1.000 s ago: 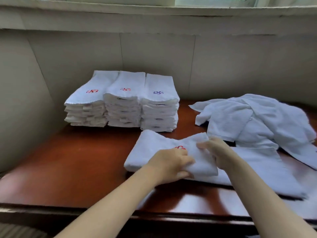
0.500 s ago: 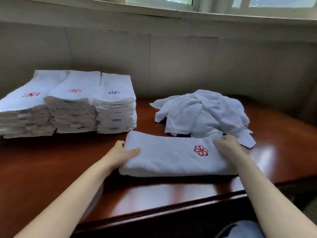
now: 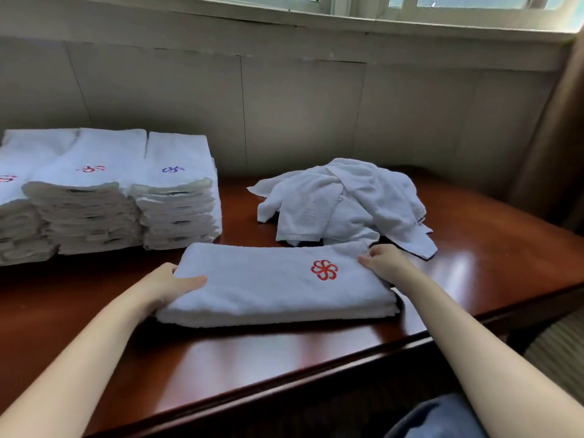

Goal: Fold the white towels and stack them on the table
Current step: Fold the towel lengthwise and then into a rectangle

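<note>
- While your hands bunched it mid-fold a second ago, the head view now shows the folded towel (image 3: 278, 282) lying long on the table (image 3: 284, 358), your left hand (image 3: 170, 284) gripping one end and your right hand (image 3: 384, 262) pinching the other. It likely needs one more fold before stacking.
- Your left fingers hide under the cloth, and the folded stacks (image 3: 177, 197) run off frame left.

looks like a hotel room: stacks of logo-embroidered white towels (image 3: 110, 197) on a polished wooden table (image 3: 474, 279) below a window (image 3: 363, 3).

White towel (image 3: 252, 281), red, seemingly floral emblem (image 3: 324, 269)
</note>
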Demonstrator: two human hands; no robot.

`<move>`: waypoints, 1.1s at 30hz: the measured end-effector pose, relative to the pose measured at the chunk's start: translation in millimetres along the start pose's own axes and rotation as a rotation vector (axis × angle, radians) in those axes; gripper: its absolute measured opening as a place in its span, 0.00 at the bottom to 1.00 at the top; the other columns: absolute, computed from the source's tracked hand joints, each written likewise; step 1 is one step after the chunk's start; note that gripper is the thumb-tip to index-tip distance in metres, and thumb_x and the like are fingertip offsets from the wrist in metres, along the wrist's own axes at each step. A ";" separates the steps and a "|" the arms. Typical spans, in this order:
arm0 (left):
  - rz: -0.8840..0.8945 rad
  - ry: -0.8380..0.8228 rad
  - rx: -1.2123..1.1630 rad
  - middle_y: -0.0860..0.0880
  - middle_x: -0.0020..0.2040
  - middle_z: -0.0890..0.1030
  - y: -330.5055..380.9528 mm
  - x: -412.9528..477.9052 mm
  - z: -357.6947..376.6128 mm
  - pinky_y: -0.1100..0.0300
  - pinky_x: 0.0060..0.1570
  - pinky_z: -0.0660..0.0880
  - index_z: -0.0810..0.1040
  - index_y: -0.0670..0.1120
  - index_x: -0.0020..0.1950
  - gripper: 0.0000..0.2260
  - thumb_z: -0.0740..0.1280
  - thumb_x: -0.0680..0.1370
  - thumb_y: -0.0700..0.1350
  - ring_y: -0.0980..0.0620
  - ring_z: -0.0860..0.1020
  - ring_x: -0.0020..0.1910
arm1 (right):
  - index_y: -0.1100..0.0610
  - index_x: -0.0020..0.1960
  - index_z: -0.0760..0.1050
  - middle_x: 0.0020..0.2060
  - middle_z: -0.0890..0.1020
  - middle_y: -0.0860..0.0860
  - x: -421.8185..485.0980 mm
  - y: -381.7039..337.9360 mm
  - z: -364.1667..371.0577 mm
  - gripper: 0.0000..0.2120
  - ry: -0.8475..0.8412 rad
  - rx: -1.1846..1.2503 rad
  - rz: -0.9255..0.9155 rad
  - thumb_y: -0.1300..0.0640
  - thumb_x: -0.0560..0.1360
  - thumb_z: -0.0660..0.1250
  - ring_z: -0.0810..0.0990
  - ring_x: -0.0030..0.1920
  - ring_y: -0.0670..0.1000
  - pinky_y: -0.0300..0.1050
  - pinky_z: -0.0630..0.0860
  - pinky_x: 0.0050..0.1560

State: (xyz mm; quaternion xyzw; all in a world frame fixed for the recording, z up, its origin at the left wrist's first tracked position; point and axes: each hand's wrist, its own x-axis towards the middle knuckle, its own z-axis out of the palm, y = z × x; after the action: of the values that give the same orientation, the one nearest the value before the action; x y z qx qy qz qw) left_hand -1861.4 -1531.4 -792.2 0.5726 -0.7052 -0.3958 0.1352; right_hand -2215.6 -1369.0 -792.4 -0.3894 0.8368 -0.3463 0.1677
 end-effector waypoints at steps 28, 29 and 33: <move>0.076 0.142 -0.398 0.51 0.56 0.73 12.0 -45.8 38.9 0.57 0.45 0.76 0.60 0.53 0.73 0.34 0.72 0.72 0.40 0.49 0.76 0.53 | 0.53 0.50 0.70 0.41 0.79 0.51 -45.7 -82.9 46.4 0.14 -0.656 -0.183 -0.176 0.46 0.74 0.69 0.80 0.34 0.48 0.39 0.77 0.32; 0.113 0.109 -0.421 0.50 0.60 0.74 12.8 -46.9 38.1 0.55 0.50 0.76 0.60 0.52 0.74 0.34 0.72 0.72 0.38 0.48 0.76 0.56 | 0.52 0.54 0.68 0.44 0.77 0.50 -44.0 -83.3 50.4 0.16 -0.605 -0.075 -0.180 0.48 0.73 0.70 0.79 0.37 0.47 0.39 0.77 0.35; 0.172 -0.051 -0.610 0.46 0.63 0.75 18.0 -48.7 34.3 0.55 0.51 0.77 0.63 0.51 0.73 0.33 0.67 0.73 0.29 0.48 0.78 0.57 | 0.50 0.58 0.67 0.49 0.75 0.51 -45.6 -83.9 65.3 0.19 -0.572 0.243 -0.098 0.49 0.73 0.71 0.76 0.43 0.46 0.38 0.72 0.38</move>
State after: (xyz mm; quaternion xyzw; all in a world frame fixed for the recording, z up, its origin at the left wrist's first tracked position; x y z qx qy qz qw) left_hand -1881.1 -1472.5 -788.9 0.4339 -0.6027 -0.5903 0.3161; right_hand -2105.5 -1401.7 -778.3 -0.4882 0.6884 -0.3278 0.4247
